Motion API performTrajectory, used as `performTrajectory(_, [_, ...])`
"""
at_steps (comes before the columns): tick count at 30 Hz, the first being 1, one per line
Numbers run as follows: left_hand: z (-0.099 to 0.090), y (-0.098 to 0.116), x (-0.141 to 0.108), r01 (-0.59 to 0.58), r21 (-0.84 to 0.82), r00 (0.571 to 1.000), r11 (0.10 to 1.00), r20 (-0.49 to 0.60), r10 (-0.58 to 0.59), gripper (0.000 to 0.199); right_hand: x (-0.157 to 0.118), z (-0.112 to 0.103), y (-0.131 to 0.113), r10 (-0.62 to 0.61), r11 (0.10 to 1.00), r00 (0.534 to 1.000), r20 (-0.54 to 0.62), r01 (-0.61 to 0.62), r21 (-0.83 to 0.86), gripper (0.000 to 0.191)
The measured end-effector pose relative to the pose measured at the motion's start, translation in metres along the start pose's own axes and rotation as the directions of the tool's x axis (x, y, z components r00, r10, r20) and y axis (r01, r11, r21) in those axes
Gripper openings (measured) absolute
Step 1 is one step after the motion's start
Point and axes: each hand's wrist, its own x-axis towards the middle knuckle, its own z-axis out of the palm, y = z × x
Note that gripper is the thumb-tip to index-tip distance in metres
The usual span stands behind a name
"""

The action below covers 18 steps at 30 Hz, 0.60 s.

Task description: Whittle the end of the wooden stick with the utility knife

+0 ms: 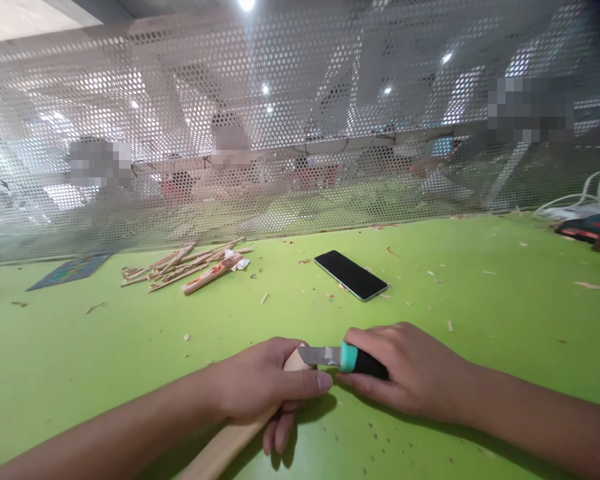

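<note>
My left hand [265, 380] is wrapped round a pale wooden stick [220, 448], which slants from the bottom edge up to its cut end between my thumb and fingers. In my right hand [410, 370] is a carving knife [349, 358] with a black and teal handle. Its flat metal blade points left, and the tip meets the end of the stick. My left thumb lies just below the blade. Both hands are low over the green table [145, 353].
A black phone [351, 275] lies beyond my hands. Several carved sticks [180, 263] and a reddened wood piece [213, 272] are heaped at the back left, near a patterned sheet [70, 270]. Shavings dot the table. A perforated screen [280, 173] borders the back; a dark red-edged object [590, 230] sits far right.
</note>
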Motion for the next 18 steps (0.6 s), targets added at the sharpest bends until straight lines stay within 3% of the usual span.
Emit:
performTrajectory(11, [0.003,0.0009,-0.0001,0.015,0.017,0.999,1.0,-0.04,-0.014,0.047,-0.0012,-0.0012,-0.0014,0.003,1.0,1.0,0.008,-0.003,0.01,0.042])
performTrajectory(18, [0.0035,0.0014,-0.0004,0.008,0.03,0.999,1.0,-0.034,-0.007,0.043,-0.0015,0.0004,-0.0004,0.011,1.0,1.0,0.009,-0.011,0.008,0.043])
